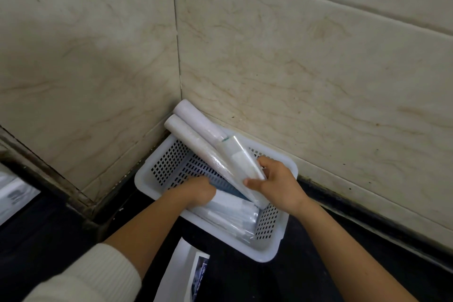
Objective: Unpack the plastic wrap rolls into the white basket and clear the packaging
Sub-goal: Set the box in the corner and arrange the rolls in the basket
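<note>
A white perforated basket point(157, 174) sits in the corner of a dark counter against the tiled walls. Two long white rolls point(193, 135) lean out of it toward the corner. My right hand point(277, 181) grips the near end of one long roll together with a shorter wrapped roll point(241, 159) lying on top. My left hand point(198, 190) is inside the basket, fingers closed on a clear-wrapped pack of rolls point(235, 213) lying along the near side. What the fingers touch underneath is hidden.
A white printed sheet of packaging point(181, 274) lies on the black counter point(306, 272) in front of the basket. Beige marble-look tile walls point(294, 68) meet right behind the basket. A pale object point(12, 193) shows at the left edge.
</note>
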{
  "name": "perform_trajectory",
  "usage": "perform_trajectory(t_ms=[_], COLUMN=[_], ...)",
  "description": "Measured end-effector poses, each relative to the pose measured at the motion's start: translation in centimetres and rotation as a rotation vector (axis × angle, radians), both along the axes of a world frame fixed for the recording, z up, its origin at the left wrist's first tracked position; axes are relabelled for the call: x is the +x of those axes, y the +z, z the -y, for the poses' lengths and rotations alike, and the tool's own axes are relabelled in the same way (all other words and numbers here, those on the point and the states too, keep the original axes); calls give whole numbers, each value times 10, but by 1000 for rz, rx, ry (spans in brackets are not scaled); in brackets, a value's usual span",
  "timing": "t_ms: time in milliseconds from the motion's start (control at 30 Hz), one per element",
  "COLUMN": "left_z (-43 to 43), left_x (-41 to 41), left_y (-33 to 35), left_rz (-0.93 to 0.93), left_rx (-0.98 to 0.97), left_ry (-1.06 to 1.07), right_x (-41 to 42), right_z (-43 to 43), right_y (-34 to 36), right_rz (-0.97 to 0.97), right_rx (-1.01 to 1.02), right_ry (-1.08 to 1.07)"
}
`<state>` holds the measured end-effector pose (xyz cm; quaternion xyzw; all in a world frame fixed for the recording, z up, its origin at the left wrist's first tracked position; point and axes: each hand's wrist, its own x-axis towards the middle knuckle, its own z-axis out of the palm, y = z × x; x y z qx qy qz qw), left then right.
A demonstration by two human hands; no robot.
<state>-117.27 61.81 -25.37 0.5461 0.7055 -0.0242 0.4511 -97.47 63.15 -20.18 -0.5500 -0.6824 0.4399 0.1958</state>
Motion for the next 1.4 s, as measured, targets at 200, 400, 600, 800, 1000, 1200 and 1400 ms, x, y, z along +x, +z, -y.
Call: perform_trajectory(t_ms=[200, 400, 600, 800, 1000, 1200, 1400], left_z=[-2, 0, 37, 71, 79, 111, 160], left_x=[-22, -21, -76, -93, -88, -69, -48], left_y=[6, 3, 12, -6, -7, 3, 9], left_rz=[-98, 90, -210, -206, -212, -136, -117], left_rx=[-6, -21, 767, 817, 778, 795, 765], left_ry=[-33, -97, 149, 146, 145, 213, 282], right_x=[-11, -34, -68, -109, -114, -105, -67], right_z=[-3, -4, -6, -4, 8, 18, 56], right_y=[0, -5, -23, -57, -65, -47, -13], right_rz=[3, 19, 81, 351, 495, 463, 214], right_rx=[12, 35, -71, -232, 67, 77, 137], right_ry=[-4, -1, 114, 270, 259, 254, 29])
